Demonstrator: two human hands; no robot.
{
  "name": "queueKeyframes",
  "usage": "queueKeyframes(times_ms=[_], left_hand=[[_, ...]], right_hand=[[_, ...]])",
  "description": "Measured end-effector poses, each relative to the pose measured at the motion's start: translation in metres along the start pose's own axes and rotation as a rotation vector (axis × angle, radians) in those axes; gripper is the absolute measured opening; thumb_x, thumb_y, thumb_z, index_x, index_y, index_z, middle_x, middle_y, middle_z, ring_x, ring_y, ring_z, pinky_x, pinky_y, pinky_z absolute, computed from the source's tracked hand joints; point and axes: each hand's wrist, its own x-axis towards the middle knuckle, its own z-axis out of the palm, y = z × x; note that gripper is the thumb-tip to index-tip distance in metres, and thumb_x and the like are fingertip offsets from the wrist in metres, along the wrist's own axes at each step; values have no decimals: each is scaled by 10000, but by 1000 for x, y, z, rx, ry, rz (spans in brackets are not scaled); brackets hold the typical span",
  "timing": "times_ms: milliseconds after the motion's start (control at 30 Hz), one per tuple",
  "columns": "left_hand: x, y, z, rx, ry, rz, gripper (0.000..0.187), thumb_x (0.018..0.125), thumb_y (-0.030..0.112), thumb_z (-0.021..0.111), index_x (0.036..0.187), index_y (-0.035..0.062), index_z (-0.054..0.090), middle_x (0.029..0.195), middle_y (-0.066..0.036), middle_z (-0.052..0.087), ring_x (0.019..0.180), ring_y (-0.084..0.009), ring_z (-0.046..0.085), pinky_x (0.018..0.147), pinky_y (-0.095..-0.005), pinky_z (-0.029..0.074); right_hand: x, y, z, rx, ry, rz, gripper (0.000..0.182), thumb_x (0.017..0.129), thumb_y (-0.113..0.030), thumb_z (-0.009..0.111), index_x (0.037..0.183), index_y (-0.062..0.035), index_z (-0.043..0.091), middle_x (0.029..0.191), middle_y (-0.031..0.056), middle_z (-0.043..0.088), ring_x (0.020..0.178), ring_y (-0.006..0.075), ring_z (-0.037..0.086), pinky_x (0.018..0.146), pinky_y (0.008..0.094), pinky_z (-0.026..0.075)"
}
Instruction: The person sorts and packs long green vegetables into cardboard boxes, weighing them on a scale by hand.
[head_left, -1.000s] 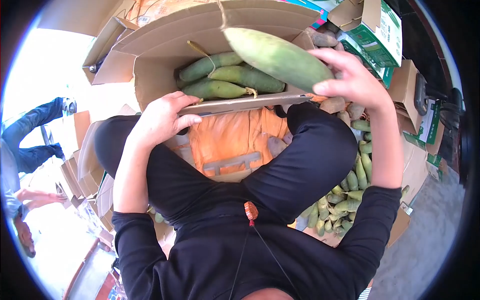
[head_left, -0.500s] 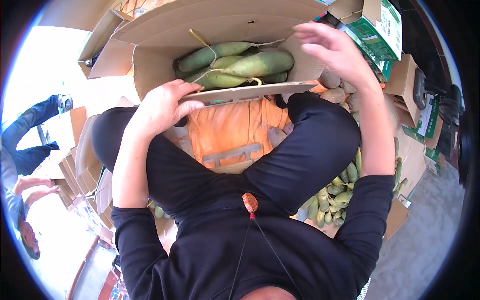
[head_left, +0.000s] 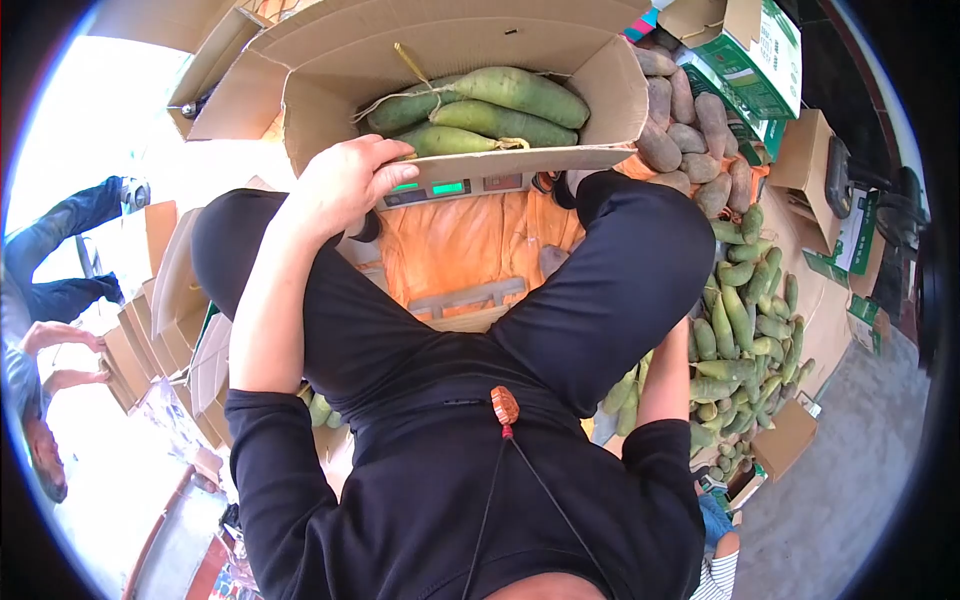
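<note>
In front of my crossed legs stands an open cardboard box (head_left: 560, 160) with several long green radishes (head_left: 525, 92) lying inside. My left hand (head_left: 345, 185) grips the near left edge of this box, fingers over the rim and thumb outside. Below the box's near wall shows a scale with a lit green display (head_left: 450, 188). My right forearm (head_left: 667, 375) reaches down beside my right knee; the hand itself is hidden behind the leg, near a heap of green radishes (head_left: 735, 320).
Brownish-red roots (head_left: 690, 140) lie right of the box. Green-and-white cartons (head_left: 765, 60) stand at the upper right. An orange cloth (head_left: 450, 245) is spread between my legs. At the left, another person's hands (head_left: 65, 355) are by stacked cardboard (head_left: 125, 350).
My right hand has left the box's right side and gone down behind my right knee. The scale's green display now shows, and the radishes in the box lie differently. My left hand stays on the rim.
</note>
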Motion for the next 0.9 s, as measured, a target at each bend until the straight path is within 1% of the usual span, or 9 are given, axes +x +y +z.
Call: queueKeyframes(times_ms=[67,167,433,567,700,800,833,867,900], left_hand=[[0,0,1,-7,6,3,359,871,345,552,1045,40,628,967,-149,626,932,-331,591,806,-390,475],[1,1,1,-24,9,-2,365,871,349,554,1047,38,630,981,-147,629,946,-326,592,816,-385,475],[3,0,2,-36,11,-2,373,873,356,554,1053,38,630,992,-151,632,952,-325,594,823,-384,473],[2,2,0,-40,17,-9,346,881,315,549,1059,28,623,985,-160,629,942,-330,595,819,-386,468],[2,5,-7,-28,71,-24,324,887,286,542,1064,26,619,966,-162,625,923,-331,596,801,-390,464],[3,7,-15,-5,136,-52,310,892,274,537,1062,29,620,944,-156,625,909,-325,600,790,-386,465],[2,4,-16,-6,221,-71,313,882,293,550,1047,39,632,948,-151,631,909,-323,603,794,-388,468],[1,0,-18,-7,305,-88,317,872,312,564,1031,49,643,952,-146,636,909,-320,607,799,-390,471],[0,-6,-18,-28,406,-96,274,869,269,578,1037,61,640,931,-125,633,910,-295,607,807,-370,467]], right_hand=[[-80,-8,30,-15,17,19,229,871,-128,558,1051,6,603,912,37,639,811,101,577,703,248,481],[-90,-12,58,-37,44,48,228,871,-128,556,1049,5,604,913,37,638,811,102,577,704,250,481],[-108,-15,78,-96,113,129,225,869,-127,552,1044,3,606,916,39,638,810,105,577,708,253,481],[-103,-13,74,-119,149,158,224,868,-127,549,1042,3,607,917,40,638,810,106,576,709,255,481],[-92,-3,36,-139,197,149,223,868,-127,547,1039,2,608,918,41,637,809,107,576,711,256,481],[-35,2,-16,-157,228,135,222,867,-127,545,1037,1,609,919,41,637,809,108,576,712,258,480],[-29,2,-15,-160,234,132,222,867,-127,545,1036,1,609,919,41,637,809,109,576,712,258,480],[-16,-29,-21,-181,234,78,213,853,-120,563,1028,-9,615,929,43,635,830,114,576,727,273,477],[-5,-79,-16,-167,164,77,229,851,-132,583,1058,-40,616,945,30,630,839,107,573,737,264,470]])
